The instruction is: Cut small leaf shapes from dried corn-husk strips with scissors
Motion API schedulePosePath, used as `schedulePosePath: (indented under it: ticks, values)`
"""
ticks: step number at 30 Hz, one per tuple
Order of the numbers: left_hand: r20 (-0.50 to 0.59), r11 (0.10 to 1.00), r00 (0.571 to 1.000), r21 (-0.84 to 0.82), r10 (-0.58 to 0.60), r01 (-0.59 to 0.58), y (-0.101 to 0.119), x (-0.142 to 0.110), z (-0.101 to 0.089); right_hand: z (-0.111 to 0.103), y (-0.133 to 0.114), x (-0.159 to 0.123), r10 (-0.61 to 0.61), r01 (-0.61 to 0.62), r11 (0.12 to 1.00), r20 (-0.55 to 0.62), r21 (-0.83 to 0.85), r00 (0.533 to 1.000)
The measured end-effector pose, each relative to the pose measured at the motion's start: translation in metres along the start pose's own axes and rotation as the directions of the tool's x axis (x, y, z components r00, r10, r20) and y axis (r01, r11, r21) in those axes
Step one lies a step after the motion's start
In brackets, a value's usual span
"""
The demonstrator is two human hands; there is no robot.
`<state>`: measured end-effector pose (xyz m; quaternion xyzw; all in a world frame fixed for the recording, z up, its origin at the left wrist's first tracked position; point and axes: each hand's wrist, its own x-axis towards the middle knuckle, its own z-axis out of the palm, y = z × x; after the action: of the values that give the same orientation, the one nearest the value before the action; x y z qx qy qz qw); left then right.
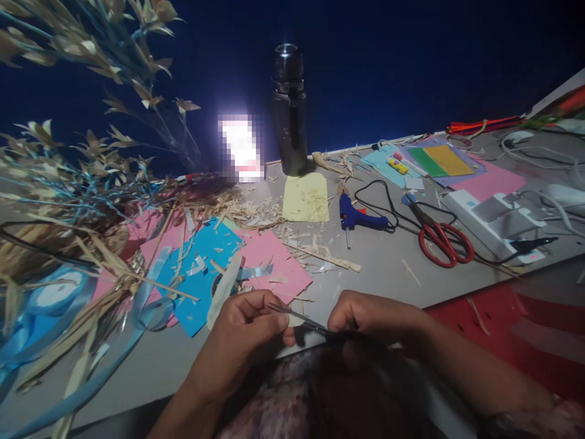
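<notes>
Near the table's front edge, my left hand [253,326] pinches a pale dried husk piece [225,292], which sticks up behind the fingers. A small pale end of husk [296,319] shows by the fingertips. My right hand [361,314] is closed around dark scissors [315,326], whose thin blades reach left to the husk at my left fingers. The scissors' handles are mostly hidden in shadow under the hand. Just beyond my hands lie pink paper [276,262] and blue paper [196,274], strewn with husk scraps.
A blue glue gun [365,218] and red-handled scissors [443,242] lie at right, beside a white power strip [479,222] with cables. A dark bottle [291,116] stands at the back by yellow paper [297,204]. Left are husk flowers [86,146] and blue ribbon [155,314].
</notes>
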<state>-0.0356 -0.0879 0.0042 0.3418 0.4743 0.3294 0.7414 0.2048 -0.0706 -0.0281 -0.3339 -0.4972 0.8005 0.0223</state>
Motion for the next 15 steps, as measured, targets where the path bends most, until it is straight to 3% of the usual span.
schedulePosePath:
  ticks: [6, 10, 12, 15]
  values:
    - [-0.073, 0.999, 0.997, -0.019, -0.039, 0.038, 0.005, -0.005, 0.006, 0.002, 0.002, -0.001, 0.005, -0.004, 1.0, -0.041, 0.025, 0.999]
    - [-0.074, 0.997, 0.997, -0.066, 0.024, -0.028, -0.001, -0.003, 0.007, 0.009, 0.006, 0.007, -0.066, 0.079, 0.993, -0.145, 0.089, 0.987]
    - [-0.108, 0.99, 0.993, -0.124, 0.049, -0.062, -0.007, 0.0, 0.008, 0.016, 0.006, 0.015, -0.169, 0.219, 0.963, -0.281, 0.158, 0.945]
    - [-0.135, 0.976, 0.989, -0.204, 0.054, -0.081, -0.018, 0.006, 0.01, 0.028, 0.003, 0.029, -0.294, 0.456, 0.861, -0.512, 0.224, 0.807]
